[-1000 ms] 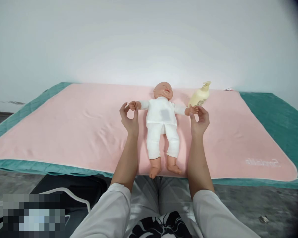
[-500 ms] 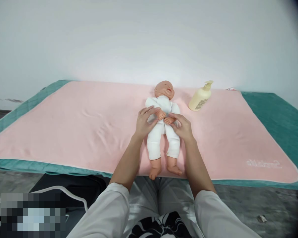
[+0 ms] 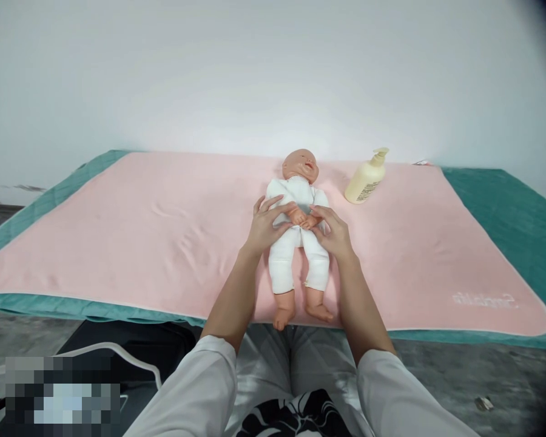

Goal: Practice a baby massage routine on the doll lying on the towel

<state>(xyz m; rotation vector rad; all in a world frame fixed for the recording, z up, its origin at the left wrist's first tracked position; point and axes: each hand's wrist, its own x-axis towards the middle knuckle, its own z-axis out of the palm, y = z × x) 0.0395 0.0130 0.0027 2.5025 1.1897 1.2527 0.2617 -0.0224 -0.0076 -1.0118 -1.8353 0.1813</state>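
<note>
A baby doll (image 3: 304,193) in a white suit lies on its back on a pink mat (image 3: 118,243), its head toward the wall and its bare feet toward me. My left hand (image 3: 264,224) holds the doll's forearm on the left side, thumb below and fingers over the sleeve. With thumb and fingers, my right hand (image 3: 333,232) grips the other forearm near the wrist. The doll's two small hands meet over its belly. Parts of its sleeves are hidden behind my fingers.
A pale yellow pump bottle (image 3: 366,179) stands right of the doll's head. Beneath the mat, a green cover (image 3: 509,224) shows at the sides and front edge. A white wall is behind. Below left are a dark case (image 3: 131,340) and a white cable (image 3: 104,346).
The doll's hand on the left has shifted slightly right and down, so its two hands now sit closer together. My hands have barely moved, still on the forearms.
</note>
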